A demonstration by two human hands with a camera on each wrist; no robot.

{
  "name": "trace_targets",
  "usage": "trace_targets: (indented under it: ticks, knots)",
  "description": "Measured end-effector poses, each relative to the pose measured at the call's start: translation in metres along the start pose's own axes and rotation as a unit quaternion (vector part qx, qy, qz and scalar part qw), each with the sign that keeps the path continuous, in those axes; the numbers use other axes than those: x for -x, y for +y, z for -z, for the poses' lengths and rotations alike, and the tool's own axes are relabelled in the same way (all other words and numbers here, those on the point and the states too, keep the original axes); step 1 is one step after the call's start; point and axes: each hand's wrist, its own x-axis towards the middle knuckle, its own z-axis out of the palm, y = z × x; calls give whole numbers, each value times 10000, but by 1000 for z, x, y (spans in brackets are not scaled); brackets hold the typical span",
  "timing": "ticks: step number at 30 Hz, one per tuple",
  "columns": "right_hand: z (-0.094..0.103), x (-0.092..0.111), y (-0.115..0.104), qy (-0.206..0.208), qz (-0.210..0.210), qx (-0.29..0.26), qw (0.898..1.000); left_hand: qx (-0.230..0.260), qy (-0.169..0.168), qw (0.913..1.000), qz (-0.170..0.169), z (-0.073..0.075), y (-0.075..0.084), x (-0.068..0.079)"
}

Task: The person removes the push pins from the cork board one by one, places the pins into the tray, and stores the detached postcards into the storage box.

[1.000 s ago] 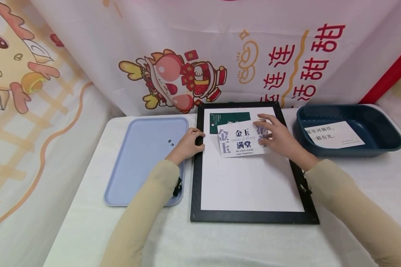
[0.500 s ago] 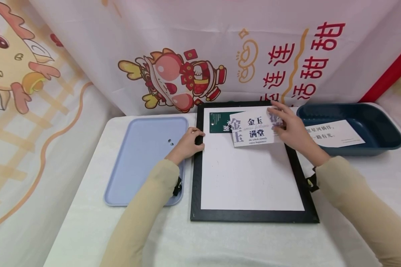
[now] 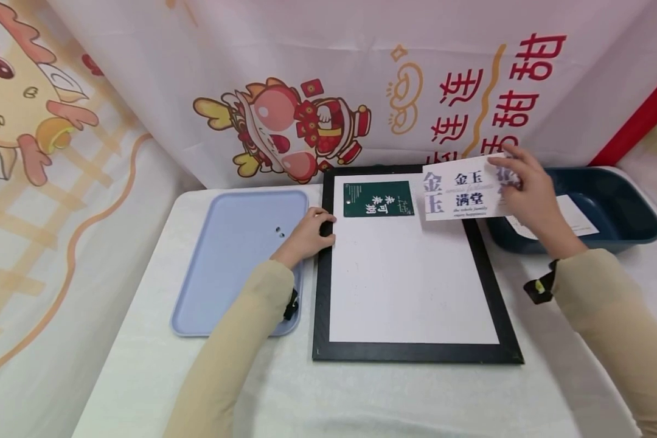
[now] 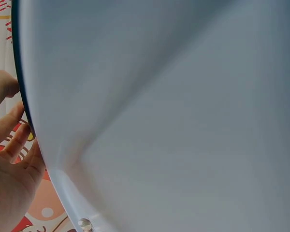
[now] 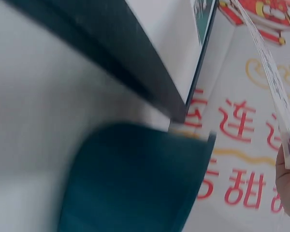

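My right hand [image 3: 536, 201] pinches the right end of a white postcard [image 3: 462, 193] printed with large blue-grey characters. The postcard is held in the air over the upper right corner of a black-framed whiteboard [image 3: 410, 286]. In the right wrist view the postcard [image 5: 270, 72] appears nearly edge-on, with only part of the hand [image 5: 287, 181] showing. My left hand [image 3: 308, 236] holds the left edge of the board's frame, its fingers bent over it. On the board's upper left lies a green card [image 3: 379, 199], with a small shiny magnet [image 3: 348, 202] at its left end.
Left of the board lies a light blue tray [image 3: 232, 267] with small silver magnets [image 3: 280, 232] on it. A dark teal bin [image 3: 629, 201] stands to the right and holds another white card [image 3: 577, 218]. Behind everything hangs a printed cloth [image 3: 405, 24].
My right hand has carried the postcard rightward and up, off the green card, which now shows whole. The hand now overlaps the bin's left part. My left hand has stayed put.
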Motion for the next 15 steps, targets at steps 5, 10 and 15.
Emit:
trace_targets:
  ticks: [5,10,15]
  knots:
    - [18,-6,15,103,-533,-49,9985,20,-9,10000,-10,0,0,0]
    - [34,-7,33,268,-707,51,9971,38,-25,10000,9,0,-1,-1]
    - [47,-5,53,503,-806,144,9954,23,-24,10000,18,0,-1,-1]
